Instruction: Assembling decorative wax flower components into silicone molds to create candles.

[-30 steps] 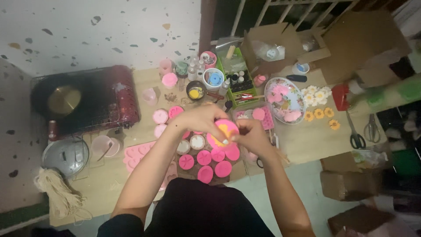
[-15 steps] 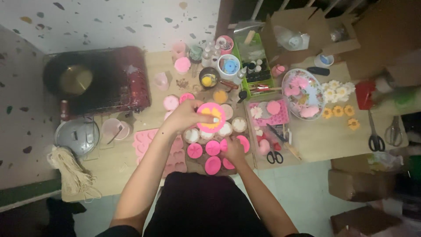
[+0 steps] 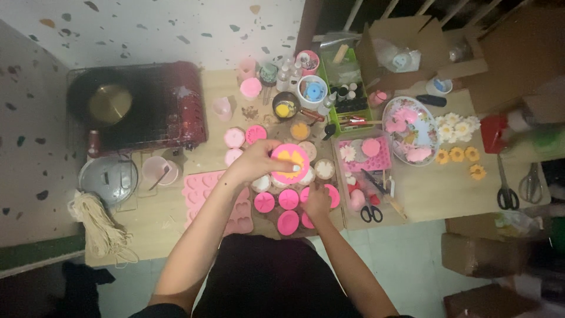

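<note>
Dark portable stove [image 3: 138, 109] with brass pot [image 3: 110, 103], black-handled scissors [image 3: 507, 189], twine bundle [image 3: 100, 227], open cardboard box [image 3: 400, 50].

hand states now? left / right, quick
Left hand: closed on a round pink mould with yellow inside, lifted above the table.
Right hand: down among the pink moulds on the table; grip cannot be told.

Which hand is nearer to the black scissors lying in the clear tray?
Right. The right hand rests on the pink moulds just left of the scissors; the left hand is farther left, holding a round pink mould.
</note>
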